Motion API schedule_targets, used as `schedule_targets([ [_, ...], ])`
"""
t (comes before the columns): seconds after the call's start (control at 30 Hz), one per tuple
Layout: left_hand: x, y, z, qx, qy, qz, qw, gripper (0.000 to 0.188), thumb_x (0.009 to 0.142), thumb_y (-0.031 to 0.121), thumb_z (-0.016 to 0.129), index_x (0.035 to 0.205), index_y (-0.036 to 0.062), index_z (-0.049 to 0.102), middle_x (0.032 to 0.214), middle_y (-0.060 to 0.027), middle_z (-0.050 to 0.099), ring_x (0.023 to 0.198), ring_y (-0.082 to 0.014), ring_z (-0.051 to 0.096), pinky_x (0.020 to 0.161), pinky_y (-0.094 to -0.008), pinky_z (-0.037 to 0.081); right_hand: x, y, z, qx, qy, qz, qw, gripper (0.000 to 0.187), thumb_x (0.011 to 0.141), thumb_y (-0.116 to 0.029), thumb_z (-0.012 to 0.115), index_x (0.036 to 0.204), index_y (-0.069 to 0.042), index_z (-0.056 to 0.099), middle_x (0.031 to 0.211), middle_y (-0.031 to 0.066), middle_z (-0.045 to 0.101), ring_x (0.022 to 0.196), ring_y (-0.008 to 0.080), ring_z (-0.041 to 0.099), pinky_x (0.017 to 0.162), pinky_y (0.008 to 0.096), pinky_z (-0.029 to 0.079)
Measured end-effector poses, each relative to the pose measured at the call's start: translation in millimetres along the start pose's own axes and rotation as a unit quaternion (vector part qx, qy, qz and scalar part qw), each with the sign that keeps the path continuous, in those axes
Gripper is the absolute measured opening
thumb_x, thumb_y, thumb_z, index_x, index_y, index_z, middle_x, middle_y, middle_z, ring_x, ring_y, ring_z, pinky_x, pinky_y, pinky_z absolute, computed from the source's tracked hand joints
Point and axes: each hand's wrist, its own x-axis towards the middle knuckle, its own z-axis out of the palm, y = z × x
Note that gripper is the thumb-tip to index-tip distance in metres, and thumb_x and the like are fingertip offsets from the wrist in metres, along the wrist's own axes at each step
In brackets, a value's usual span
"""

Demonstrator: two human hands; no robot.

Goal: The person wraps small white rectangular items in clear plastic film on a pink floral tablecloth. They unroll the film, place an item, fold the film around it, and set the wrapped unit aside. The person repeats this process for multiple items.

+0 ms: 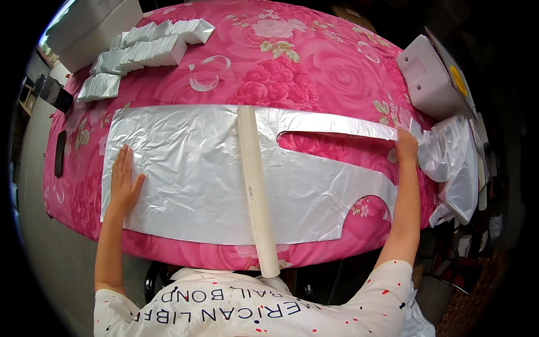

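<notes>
A thin whitish plastic apron (185, 185) lies spread flat across the pink table, its neck loop and cut-out armhole toward the right. Across its middle rests a cream plastic pipe (255, 185), one end jutting past the near table edge toward my body. My left hand (124, 182) presses flat on the apron's left part, fingers stretched out. At the far right, my right hand (407, 147) is closed around the end of the apron's neck strap. Its fingertips are partly hidden. Light wrinkles run over the plastic.
Folded white plastic packets (151, 53) stand in rows at the far left, beside a white foam box (92, 31). A dark phone-like object (60, 153) and a dark cup (53, 92) are at the left edge. Loose plastic sheets (449, 157) and a white box (429, 76) sit right.
</notes>
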Motion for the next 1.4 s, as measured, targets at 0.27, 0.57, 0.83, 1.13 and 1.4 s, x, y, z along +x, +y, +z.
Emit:
schedule_targets([
  [0.27, -1.5, -7.2, 4.1, 0.010, -0.010, -0.009, 1.000, 0.070, 0.087, 0.039, 0.050, 0.141, 0.0028, 0.024, 0.146, -0.0158, 0.024, 0.136, -0.0307, 0.021, 0.110, -0.0400, 0.016, 4.3, -92.7, -41.2, -0.016, -0.051, 0.167, 0.985, 0.057, 0.081, -0.008, 0.046, 0.136, -0.001, 0.034, 0.138, 0.0199, 0.036, 0.134, 0.0332, 0.024, 0.108, 0.0487, 0.017],
  [0.57, -8.0, -13.6, 5.2, 0.012, -0.015, -0.002, 1.000, 0.074, 0.086, 0.040, 0.051, 0.141, 0.0006, 0.021, 0.147, -0.0181, 0.019, 0.137, -0.0309, 0.017, 0.111, -0.0398, 0.013, -111.6, -316.0, -211.2, 0.366, -0.222, -0.167, 0.888, 0.088, 0.078, -0.041, 0.062, 0.141, 0.000, 0.018, 0.079, 0.0170, 0.057, 0.067, 0.0306, 0.059, 0.057, 0.0409, 0.048],
  [0.83, -13.9, -28.0, 7.1, 0.006, -0.001, 0.006, 1.000, 0.076, 0.085, 0.042, 0.051, 0.140, -0.0012, 0.022, 0.147, -0.0192, 0.019, 0.137, -0.0311, 0.016, 0.111, -0.0409, 0.012, -128.0, -362.0, -219.9, 0.452, -0.184, -0.193, 0.851, 0.089, 0.079, -0.030, 0.057, 0.143, -0.001, 0.003, 0.072, 0.0186, 0.060, 0.060, 0.0331, 0.061, 0.055, 0.0416, 0.048],
  [1.13, -9.7, -22.6, 7.1, 0.031, -0.032, -0.030, 0.999, 0.075, 0.085, 0.042, 0.050, 0.140, -0.0015, 0.021, 0.148, -0.0167, 0.020, 0.138, -0.0271, 0.017, 0.112, -0.0385, 0.012, -124.0, -477.6, -261.0, 0.379, -0.270, -0.243, 0.851, 0.085, 0.078, -0.031, 0.052, 0.144, -0.004, 0.006, 0.071, 0.0166, 0.062, 0.061, 0.0305, 0.062, 0.057, 0.0419, 0.050],
  [1.4, -11.4, -25.1, 8.1, 0.037, -0.036, -0.035, 0.998, 0.075, 0.085, 0.039, 0.050, 0.141, -0.0004, 0.020, 0.148, -0.0170, 0.019, 0.138, -0.0269, 0.016, 0.112, -0.0382, 0.012, -101.9, -302.6, -183.3, 0.262, -0.252, 0.009, 0.932, 0.086, 0.074, -0.032, 0.052, 0.145, -0.006, 0.009, 0.072, 0.0152, 0.064, 0.063, 0.0301, 0.063, 0.058, 0.0403, 0.050],
])
